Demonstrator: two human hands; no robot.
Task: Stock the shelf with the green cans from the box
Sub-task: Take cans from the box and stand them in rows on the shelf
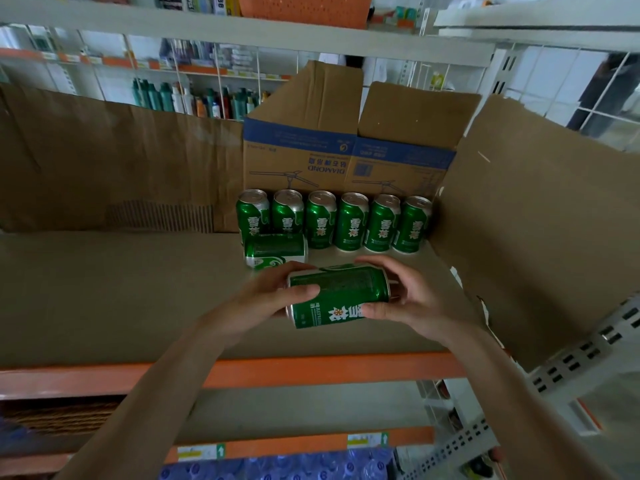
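Left hand (277,296) and right hand (398,299) both curl round one green can (341,296) held sideways over the shelf (121,289) behind its orange front edge (311,370), cardboard wall (536,220) close right, fallen can (275,251) fronting six upright cans (334,220) against a box (301,157) printed "DIAMOND" upside down.

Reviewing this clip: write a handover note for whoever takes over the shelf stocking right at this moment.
Hands: left hand and right hand both grip one green can, held sideways over the shelf.
Done: six cans stand upright in a row against the printed cardboard box.
A seventh can lies on its side before the row.
Left: stand both upright; remaining stock is not visible.
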